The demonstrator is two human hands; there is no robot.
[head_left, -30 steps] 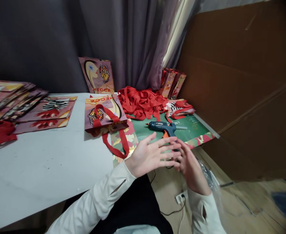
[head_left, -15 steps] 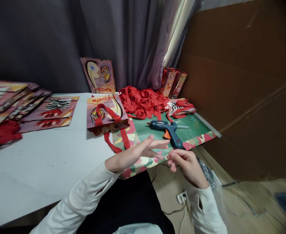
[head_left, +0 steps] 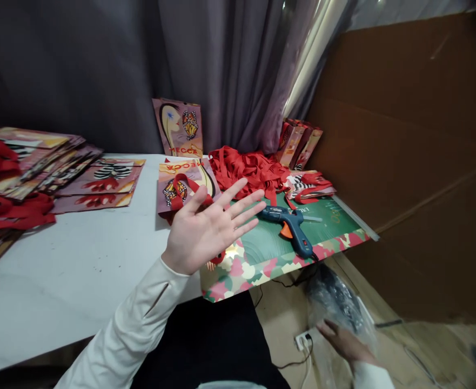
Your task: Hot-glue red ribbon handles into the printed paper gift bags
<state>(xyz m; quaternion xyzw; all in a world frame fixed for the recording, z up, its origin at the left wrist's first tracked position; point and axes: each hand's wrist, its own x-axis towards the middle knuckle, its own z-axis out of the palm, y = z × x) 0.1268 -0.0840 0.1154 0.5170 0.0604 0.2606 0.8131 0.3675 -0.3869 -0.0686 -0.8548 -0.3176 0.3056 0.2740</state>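
Note:
My left hand [head_left: 211, 232] is raised over the table edge, palm up with its fingers spread and nothing in it. Behind its fingers lies a paper gift bag [head_left: 168, 173] with a red ribbon handle. A blue glue gun [head_left: 296, 229] with an orange trigger rests on the green printed sheet [head_left: 270, 243], just beyond my fingertips. Low on the right, below table height, my right hand [head_left: 345, 343] is slightly blurred, its fingers stretched to the left and nothing visible in it. A clear plastic bag [head_left: 339, 302] is close to that hand.
Red ribbons [head_left: 252, 167] lie heaped at the back, with folded bags [head_left: 308, 183] to their right. Stacked bags [head_left: 39, 162] fill the table's left side. One bag [head_left: 179, 127] leans upright against the curtain. A brown cardboard panel [head_left: 416, 162] borders the right; a power socket [head_left: 302, 340] is below.
My hands have moved apart. The left one has turned palm up and spread, while the right one has dropped down and right, away from the table. The view has shifted slightly.

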